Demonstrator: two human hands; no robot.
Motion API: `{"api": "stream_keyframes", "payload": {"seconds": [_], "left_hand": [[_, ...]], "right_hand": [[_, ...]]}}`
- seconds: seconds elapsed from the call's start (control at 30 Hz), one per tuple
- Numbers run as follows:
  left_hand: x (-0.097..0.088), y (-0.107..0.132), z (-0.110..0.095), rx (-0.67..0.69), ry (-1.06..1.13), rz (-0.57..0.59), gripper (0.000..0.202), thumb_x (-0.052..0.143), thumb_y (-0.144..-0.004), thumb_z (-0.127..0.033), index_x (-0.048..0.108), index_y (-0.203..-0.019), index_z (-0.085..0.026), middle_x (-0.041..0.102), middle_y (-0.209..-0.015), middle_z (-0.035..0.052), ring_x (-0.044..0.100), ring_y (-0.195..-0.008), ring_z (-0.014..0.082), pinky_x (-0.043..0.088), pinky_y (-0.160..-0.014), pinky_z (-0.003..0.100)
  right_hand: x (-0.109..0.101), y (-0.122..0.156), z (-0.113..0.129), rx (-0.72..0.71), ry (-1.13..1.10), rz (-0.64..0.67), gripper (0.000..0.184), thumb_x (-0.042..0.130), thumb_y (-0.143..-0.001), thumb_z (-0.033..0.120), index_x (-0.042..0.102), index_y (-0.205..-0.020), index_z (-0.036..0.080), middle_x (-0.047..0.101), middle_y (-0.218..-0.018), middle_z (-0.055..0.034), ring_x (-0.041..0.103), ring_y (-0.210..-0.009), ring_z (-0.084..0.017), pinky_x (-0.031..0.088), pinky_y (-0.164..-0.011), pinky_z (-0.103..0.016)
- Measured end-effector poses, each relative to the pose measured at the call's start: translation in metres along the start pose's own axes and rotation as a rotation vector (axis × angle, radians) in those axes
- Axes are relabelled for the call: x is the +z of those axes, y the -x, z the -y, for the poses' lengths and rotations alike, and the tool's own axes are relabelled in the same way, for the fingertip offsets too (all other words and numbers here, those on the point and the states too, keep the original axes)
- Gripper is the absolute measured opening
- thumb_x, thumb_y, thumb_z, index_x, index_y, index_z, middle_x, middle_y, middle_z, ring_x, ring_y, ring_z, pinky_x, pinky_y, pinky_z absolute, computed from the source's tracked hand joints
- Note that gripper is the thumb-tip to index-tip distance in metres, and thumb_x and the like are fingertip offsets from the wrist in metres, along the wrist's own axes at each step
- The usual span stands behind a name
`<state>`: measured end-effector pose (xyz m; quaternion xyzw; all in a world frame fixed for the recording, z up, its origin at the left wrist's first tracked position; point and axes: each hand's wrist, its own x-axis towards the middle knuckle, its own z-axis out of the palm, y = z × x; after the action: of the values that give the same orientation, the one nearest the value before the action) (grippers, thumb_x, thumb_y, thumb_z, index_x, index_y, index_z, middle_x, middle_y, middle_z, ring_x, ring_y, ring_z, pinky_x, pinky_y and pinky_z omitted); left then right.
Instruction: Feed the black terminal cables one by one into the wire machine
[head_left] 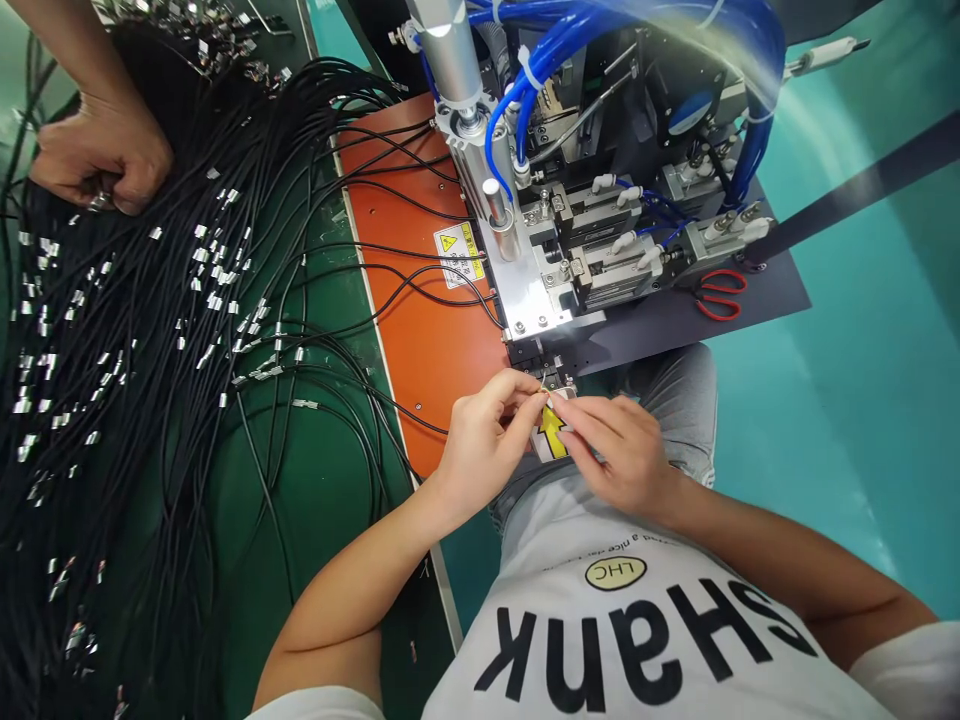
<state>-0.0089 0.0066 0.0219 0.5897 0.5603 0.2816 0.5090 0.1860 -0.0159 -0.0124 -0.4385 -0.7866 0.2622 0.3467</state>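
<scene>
My left hand [484,432] and my right hand [619,450] meet at the front edge of a small metal machine [540,270], just above a yellow arrow label [553,432]. Both hands pinch with thumb and fingers pressed together on a tiny metal piece at the machine's slot [553,385]; what exactly sits in the pinch is too small to name. Thin black cables [405,290] run from the machine's left side across an orange plate [420,330].
A large heap of black cables with silver end pieces [135,330] covers the green mat on the left. Another person's fist [101,155] grips cables at the top left. Blue air hoses [600,40] loop over the machine. Red scissors [720,295] lie on the dark base.
</scene>
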Motion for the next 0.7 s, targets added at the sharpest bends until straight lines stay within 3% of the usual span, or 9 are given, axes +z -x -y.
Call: {"api": "stream_keyframes", "payload": {"seconds": [0.1,0.2,0.27,0.43,0.57,0.7], "left_hand": [[0.001,0.001,0.002,-0.03,0.059,0.008,0.015,0.057,-0.094,-0.035,0.06,-0.096,-0.021,0.066,-0.074,-0.0006,0.062,-0.06,0.0105,0.05,-0.051,0.02],[0.002,0.003,0.003,-0.015,0.079,0.025,0.014,0.059,-0.093,-0.033,0.061,-0.096,-0.019,0.066,-0.076,0.0,0.063,-0.062,0.0103,0.051,-0.055,0.02],[0.004,0.004,0.004,0.01,0.071,0.018,0.014,0.061,-0.092,-0.032,0.062,-0.095,-0.018,0.066,-0.076,0.0002,0.063,-0.066,0.0103,0.052,-0.059,0.02],[0.007,0.003,0.006,0.014,0.167,-0.003,0.017,0.064,-0.09,-0.03,0.065,-0.102,-0.018,0.064,-0.075,0.0,0.06,-0.064,0.0095,0.052,-0.061,0.022],[0.009,-0.001,0.004,-0.038,0.323,-0.01,0.017,0.069,-0.086,-0.031,0.067,-0.095,-0.016,0.065,-0.079,0.0013,0.054,-0.055,0.0064,0.049,-0.054,0.021],[0.014,-0.004,0.001,-0.12,0.465,-0.025,0.019,0.07,-0.086,-0.034,0.067,-0.089,-0.015,0.062,-0.07,-0.0004,0.051,-0.048,0.0062,0.044,-0.045,0.021]], "right_hand": [[0.0,-0.006,-0.002,0.137,-0.115,-0.048,0.038,0.06,-0.092,0.019,0.062,-0.129,0.027,0.071,-0.114,-0.0073,0.068,-0.087,-0.02,0.05,-0.077,-0.036],[-0.005,-0.019,-0.003,0.391,-0.373,-0.053,0.014,0.065,-0.09,0.029,0.07,-0.102,0.023,0.07,-0.095,-0.0041,0.062,-0.069,-0.014,0.048,-0.064,-0.031],[-0.006,-0.028,-0.003,0.475,-0.512,-0.006,0.01,0.067,-0.089,0.031,0.069,-0.089,0.021,0.067,-0.082,-0.0014,0.058,-0.063,-0.012,0.045,-0.058,-0.028],[0.001,-0.031,-0.002,0.541,-0.604,0.007,0.013,0.069,-0.087,0.03,0.066,-0.081,0.02,0.063,-0.075,0.0012,0.055,-0.059,-0.01,0.042,-0.056,-0.025],[0.01,-0.024,0.001,0.611,-0.678,0.001,0.015,0.068,-0.088,0.032,0.064,-0.081,0.02,0.06,-0.071,0.0026,0.052,-0.053,-0.008,0.039,-0.05,-0.025],[0.015,-0.019,0.003,0.554,-0.61,-0.043,0.01,0.069,-0.086,0.025,0.064,-0.08,0.02,0.061,-0.077,0.0025,0.055,-0.057,-0.008,0.04,-0.055,-0.025]]}}
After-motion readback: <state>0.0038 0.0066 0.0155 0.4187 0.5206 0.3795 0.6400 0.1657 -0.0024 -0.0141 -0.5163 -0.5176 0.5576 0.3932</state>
